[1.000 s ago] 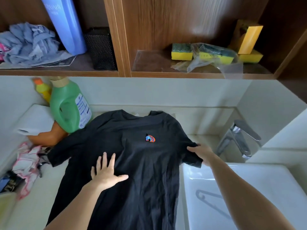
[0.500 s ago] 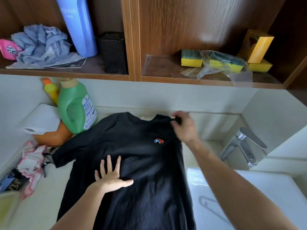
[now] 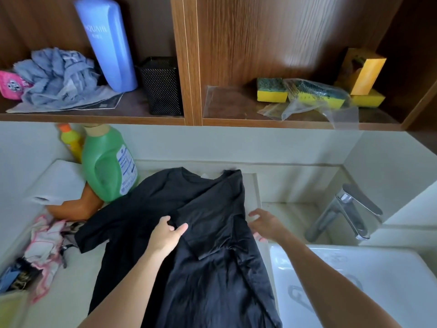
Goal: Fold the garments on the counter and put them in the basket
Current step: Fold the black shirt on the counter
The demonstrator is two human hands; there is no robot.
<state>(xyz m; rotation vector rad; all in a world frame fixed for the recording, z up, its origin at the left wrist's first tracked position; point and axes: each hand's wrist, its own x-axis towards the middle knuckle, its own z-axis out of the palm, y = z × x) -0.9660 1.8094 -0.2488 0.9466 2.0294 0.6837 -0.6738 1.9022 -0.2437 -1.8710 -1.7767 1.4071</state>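
A black T-shirt (image 3: 203, 263) lies front up on the pale counter (image 3: 71, 297), collar toward the wall. Its right side and sleeve are folded over the chest, hiding the logo. My left hand (image 3: 166, 237) pinches the edge of the folded-over sleeve between thumb and fingers at mid-chest. At the shirt's folded right edge my right hand (image 3: 264, 224) hovers with fingers spread and holds nothing. A crumpled pink-and-white garment (image 3: 45, 245) lies at the counter's left. No basket is plainly in view.
A green detergent bottle (image 3: 108, 162), an orange bottle (image 3: 73, 207) and a paper roll (image 3: 56, 183) crowd the back left. A white sink (image 3: 354, 285) with a faucet (image 3: 347, 209) is right of the shirt. Shelves above hold sponges (image 3: 272, 89) and a black mesh holder (image 3: 160, 88).
My right hand carried the right sleeve and shoulder over onto the chest, then let go and drew back to the right edge. My left hand lifted from pressing flat and took the sleeve's edge.
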